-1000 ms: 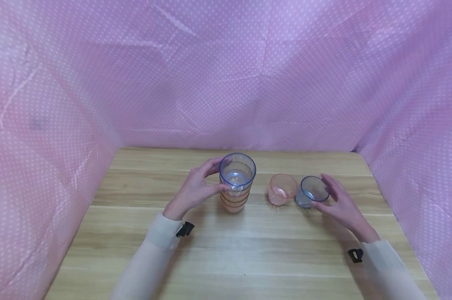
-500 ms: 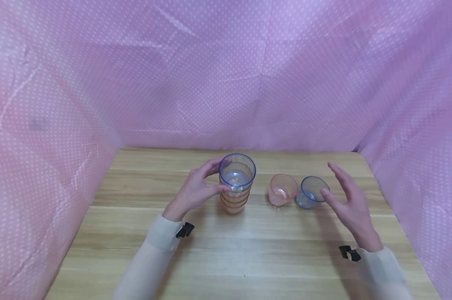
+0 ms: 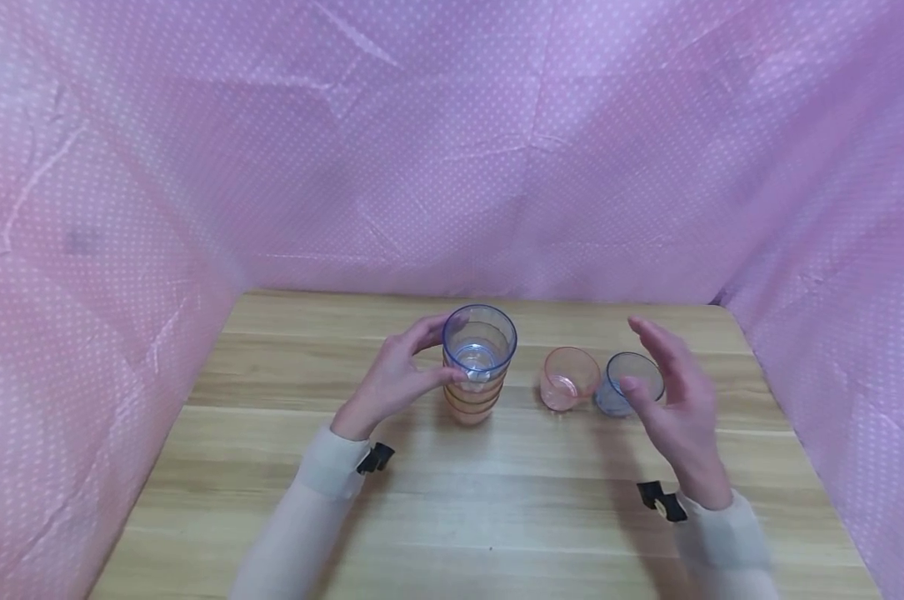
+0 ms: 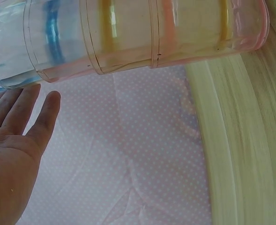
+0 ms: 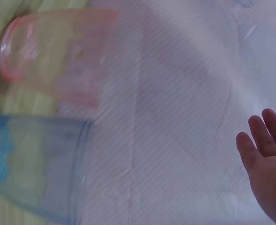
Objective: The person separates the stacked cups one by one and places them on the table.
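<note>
A tall stack of nested clear plastic cups (image 3: 472, 402) stands upright on the table, its top cup blue-rimmed and the lower ones orange and pinkish. My left hand (image 3: 395, 377) grips the stack near its top, thumb in front and fingers round the far side. In the left wrist view, bands of blue, yellow and pink show through the stacked cups (image 4: 128, 37). To the right stand a single pink cup (image 3: 559, 393) and a blue cup (image 3: 611, 402), side by side. Above the blue cup's right side, my right hand (image 3: 680, 408) hovers with fingers spread, holding nothing.
The wooden table (image 3: 489, 517) carries the cups around its middle and right. A pink dotted cloth (image 3: 452, 167) hangs behind and at both sides of it. Black clips are fixed at both sleeve cuffs.
My right hand has let go of the blue cup, risen off it and then swung left over it. My left hand keeps its grip on the stack.
</note>
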Demonstrator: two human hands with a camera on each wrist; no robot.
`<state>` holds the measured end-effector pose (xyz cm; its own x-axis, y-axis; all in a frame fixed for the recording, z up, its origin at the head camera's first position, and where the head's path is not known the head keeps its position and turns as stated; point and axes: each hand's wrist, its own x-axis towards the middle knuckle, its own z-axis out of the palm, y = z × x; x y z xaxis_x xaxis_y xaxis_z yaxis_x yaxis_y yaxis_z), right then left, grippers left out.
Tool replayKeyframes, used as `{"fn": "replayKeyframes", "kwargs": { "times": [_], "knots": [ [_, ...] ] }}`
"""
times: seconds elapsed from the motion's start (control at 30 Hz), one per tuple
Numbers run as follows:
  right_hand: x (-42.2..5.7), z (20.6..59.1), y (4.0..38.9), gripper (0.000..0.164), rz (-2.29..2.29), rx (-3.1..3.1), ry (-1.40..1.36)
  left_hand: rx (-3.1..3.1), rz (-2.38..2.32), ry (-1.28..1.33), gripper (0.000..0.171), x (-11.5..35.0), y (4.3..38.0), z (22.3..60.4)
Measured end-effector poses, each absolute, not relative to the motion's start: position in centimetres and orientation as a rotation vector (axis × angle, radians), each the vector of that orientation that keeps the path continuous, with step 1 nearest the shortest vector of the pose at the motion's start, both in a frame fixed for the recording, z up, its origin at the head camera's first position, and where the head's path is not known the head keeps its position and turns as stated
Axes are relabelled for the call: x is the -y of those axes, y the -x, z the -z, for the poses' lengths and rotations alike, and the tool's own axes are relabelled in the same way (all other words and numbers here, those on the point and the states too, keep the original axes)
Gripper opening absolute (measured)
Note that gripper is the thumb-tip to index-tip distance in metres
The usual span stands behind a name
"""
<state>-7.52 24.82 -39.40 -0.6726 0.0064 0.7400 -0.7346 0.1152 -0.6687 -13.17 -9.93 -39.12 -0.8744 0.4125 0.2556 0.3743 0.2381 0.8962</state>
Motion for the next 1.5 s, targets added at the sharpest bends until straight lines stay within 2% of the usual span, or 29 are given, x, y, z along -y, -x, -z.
{"fn": "replayKeyframes", "kwargs": {
  "times": [0.27, 0.83, 1.3, 1.5],
  "knots": [
    [-22.0, 39.0, 8.2, 0.064, -1.701, 1.715, -0.780, -2.437, -1.798, -0.780, 0.074, 9.9, 13.1, 39.6],
    [-17.3, 38.9, 8.8, 0.059, -1.751, 1.930, -0.737, -2.413, -1.879, -0.746, 0.078, 9.8, 12.9, 40.2],
    [-15.9, 39.0, 10.3, 0.078, -1.445, 2.295, -0.715, -2.397, -1.905, -0.738, 0.074, 9.7, 12.9, 40.6],
    [-15.3, 39.1, 10.9, 0.087, -1.457, 2.359, -0.789, -2.389, -1.895, -0.724, 0.072, 9.8, 12.9, 40.4]
  ]
}}
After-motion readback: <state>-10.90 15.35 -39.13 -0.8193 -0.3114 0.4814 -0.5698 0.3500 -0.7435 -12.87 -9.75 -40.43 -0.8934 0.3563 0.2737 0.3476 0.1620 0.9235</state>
